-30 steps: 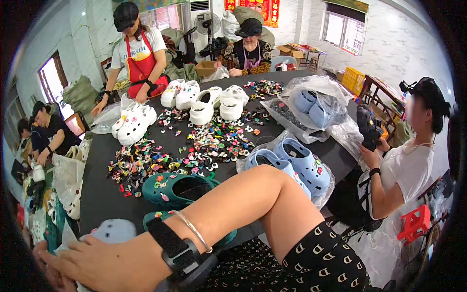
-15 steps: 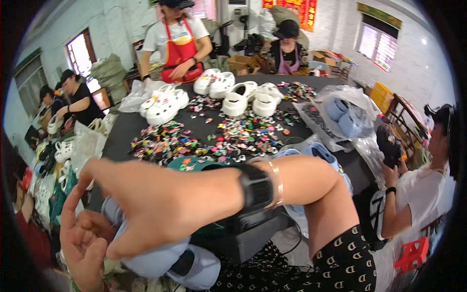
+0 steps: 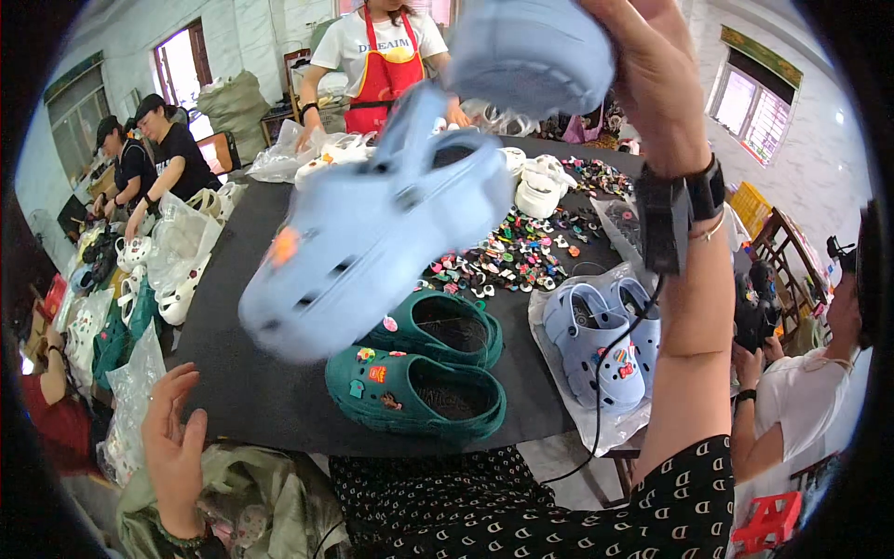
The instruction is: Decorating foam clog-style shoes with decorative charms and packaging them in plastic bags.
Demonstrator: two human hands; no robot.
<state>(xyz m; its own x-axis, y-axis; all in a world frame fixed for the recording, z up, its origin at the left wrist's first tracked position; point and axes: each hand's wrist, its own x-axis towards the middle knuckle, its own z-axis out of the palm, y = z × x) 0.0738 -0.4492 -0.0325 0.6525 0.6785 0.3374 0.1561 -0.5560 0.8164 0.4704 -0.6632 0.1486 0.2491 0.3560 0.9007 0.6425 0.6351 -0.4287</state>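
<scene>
My right hand (image 3: 652,70) is raised high at the top right, its fingers on a light blue clog (image 3: 531,61). A second light blue clog (image 3: 372,247) hangs in the air beside it, blurred, with an orange charm near its toe; how the two are joined, I cannot tell. Low on the left, my left hand (image 3: 175,452) is held with its fingers apart and nothing in it. It is above an olive sack (image 3: 279,494) at the table edge. Below the lifted pair, two dark green clogs (image 3: 416,396) with colourful charms stand on the black table (image 3: 261,401).
Light blue clogs (image 3: 596,349) with charms lie on clear plastic at the right, a black cable crossing them. Loose charms (image 3: 512,252) and white clogs (image 3: 545,182) cover the table's far part. A person in a red apron (image 3: 391,84) stands opposite; bagged shoes line the left.
My right hand has swung from the lower left up to the top right, bringing the light blue clogs up over the table. My left hand is now apart from them, and the green clogs show.
</scene>
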